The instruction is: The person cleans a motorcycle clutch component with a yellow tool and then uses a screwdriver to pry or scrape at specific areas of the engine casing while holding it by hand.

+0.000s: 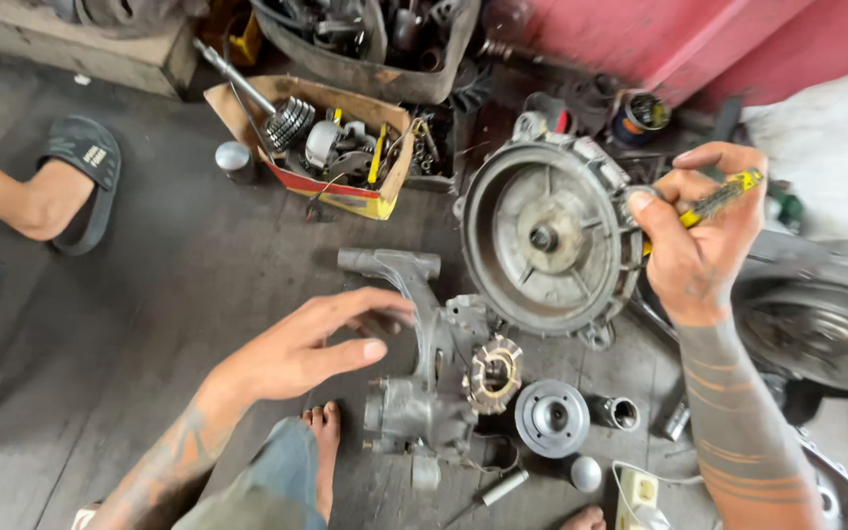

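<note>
Now the right hand (701, 245) grips a yellow tool (716, 199) at the round cover (547, 236); the left hand (311, 344) is spread over the loose engine part (424, 393).

Dull, grimy cast metal is seen on the round engine cover (549, 238) at centre; rough grey wood forms the floor (169, 294); the upper-left box (365, 201) is worn cardboard.

Dark plank floor (198, 285) — on it an engine casing (424, 393), round pulley (552, 417), metal sleeve (616, 412) and cardboard parts box (345, 147).
</note>
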